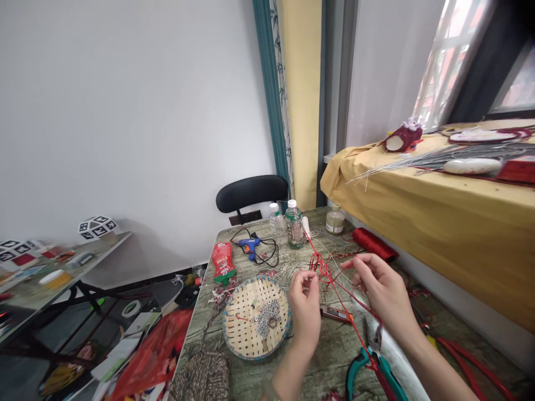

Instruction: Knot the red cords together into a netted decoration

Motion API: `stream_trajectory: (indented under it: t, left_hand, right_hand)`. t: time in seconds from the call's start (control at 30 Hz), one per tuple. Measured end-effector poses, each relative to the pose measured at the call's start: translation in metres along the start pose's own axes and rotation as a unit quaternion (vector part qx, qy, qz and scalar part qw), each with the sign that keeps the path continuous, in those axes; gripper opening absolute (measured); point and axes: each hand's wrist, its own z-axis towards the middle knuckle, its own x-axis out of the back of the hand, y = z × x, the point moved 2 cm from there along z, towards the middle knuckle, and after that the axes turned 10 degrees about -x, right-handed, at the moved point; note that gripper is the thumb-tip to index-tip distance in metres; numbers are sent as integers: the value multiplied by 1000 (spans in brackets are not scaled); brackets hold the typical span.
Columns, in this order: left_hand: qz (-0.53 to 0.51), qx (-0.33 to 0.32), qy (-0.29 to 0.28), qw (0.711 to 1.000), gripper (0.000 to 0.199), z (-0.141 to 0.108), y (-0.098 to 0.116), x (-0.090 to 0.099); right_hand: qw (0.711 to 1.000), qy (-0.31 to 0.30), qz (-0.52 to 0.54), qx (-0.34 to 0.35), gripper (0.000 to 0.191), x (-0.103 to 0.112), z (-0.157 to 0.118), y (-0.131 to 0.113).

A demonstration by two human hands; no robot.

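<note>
Red cord [324,267] with a looped, knotted part stretches above the table, and its strands run down toward the front edge. My left hand [306,303] is closed in a pinch at the left side of the loops, on the cord. To the right, my right hand [380,284] has its thumb and index finger pinched together by a red strand; the fingertips' exact hold is small. A round woven basket [240,334] with small metal rings lies left of my left hand. Teal-handled pliers [353,370] rest below my right hand.
Bottles [295,231], a blue glue gun [249,243] and a red pouch [223,260] stand or lie toward the back of the table [209,317]. A red thread spool [376,244] is at the right, beside the yellow-draped ledge [418,206]. Brown yarn [203,379] lies front left.
</note>
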Motion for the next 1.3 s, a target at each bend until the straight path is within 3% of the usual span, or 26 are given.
stream_trajectory:
  t: [0.13,0.27,0.47,0.63,0.87,1.0,1.2,1.3]
  left_hand:
    - [-17,47,-6,999,18,9,-6,-4]
    - [-51,66,-24,996,16,13,-9,-7]
    - [-125,129,-36,983,18,13,-12,-10]
    - [-170,167,-22,971,18,15,-13,-12]
    - [-175,152,-11,973,17,16,-13,-12]
    - [-166,128,-15,978,17,16,-13,-11]
    - [-115,100,-34,988,14,17,-19,-12]
    - [-71,97,-30,992,14,14,-27,-4]
  right_hand:
    - [994,-55,92,-16,22,-2,7,-12]
    - [994,-78,79,1,22,-4,13,-26]
    - [989,-114,-63,76,23,-7,35,-35]
    - [928,-185,-290,142,14,-13,41,-24]
    - [898,-159,-370,176,4,-19,36,-17]
    - [886,-175,-386,189,4,-25,39,-18]
    - [899,-203,-354,160,2,-32,39,-19]
    - [926,-165,-309,142,10,-23,42,-15]
